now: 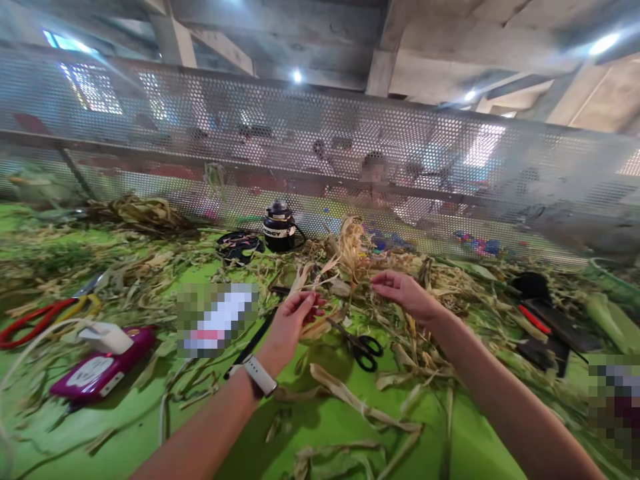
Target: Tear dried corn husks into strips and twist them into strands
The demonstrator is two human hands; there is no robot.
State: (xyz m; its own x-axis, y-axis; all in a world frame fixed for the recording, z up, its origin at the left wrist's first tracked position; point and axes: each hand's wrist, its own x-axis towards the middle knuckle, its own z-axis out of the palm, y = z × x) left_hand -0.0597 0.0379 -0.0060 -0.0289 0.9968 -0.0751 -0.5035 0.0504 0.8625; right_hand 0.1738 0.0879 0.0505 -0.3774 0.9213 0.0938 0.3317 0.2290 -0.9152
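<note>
My left hand (296, 320), with a pale watch band on its wrist, is closed, thumb against the fingers. Pale dry corn husk strips (306, 275) rise from its fingertips. To the right, my right hand (404, 293) is raised over the scraps with its thumb and fingertips pressed together; whatever they pinch is too small to make out. A curled husk bundle (352, 241) stands upright just beyond the two hands. Between and below the hands lie black-handled scissors (367, 350), blades pointing away to the left. Loose husk strips (360, 403) lie nearer to me.
A purple power strip (103, 373) with a white plug, red-and-yellow-handled shears (47, 317) and a blurred-out phone (223, 317) are on the left. A black jar (279, 230) stands before the perforated metal screen (320, 140). Husk scraps cover much of the green table (240, 433).
</note>
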